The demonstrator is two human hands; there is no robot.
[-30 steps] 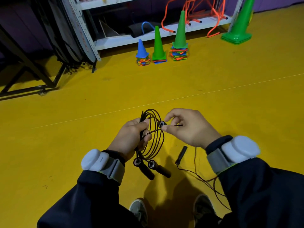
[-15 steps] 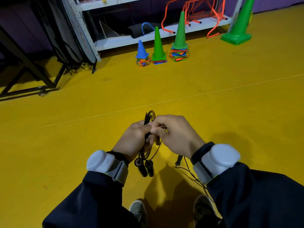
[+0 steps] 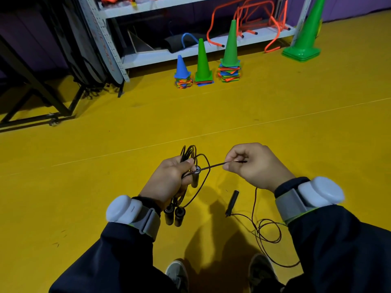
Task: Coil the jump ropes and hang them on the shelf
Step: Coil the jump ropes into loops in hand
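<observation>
My left hand (image 3: 169,180) grips a bundle of coiled black jump rope (image 3: 188,154) together with a black handle (image 3: 195,178); two more handles (image 3: 174,215) hang below the fist. My right hand (image 3: 254,166) pinches the thin black cord (image 3: 213,166), which runs taut from the bundle to my fingers. From my right hand the cord drops to loose loops (image 3: 268,231) on the yellow floor, where a fourth handle (image 3: 232,201) lies. The white metal shelf (image 3: 148,58) stands at the back.
Blue and green cones (image 3: 202,62) on stacks of flat markers stand before the shelf, and a large green cone (image 3: 304,37) at the right. Orange hurdles (image 3: 249,20) lie on the shelf. A black wheeled frame (image 3: 42,98) is at the left. My shoes (image 3: 177,275) are below.
My right hand has drawn away to the right from the left hand, pulling a stretch of cord taut. The coil stays in my left hand.
</observation>
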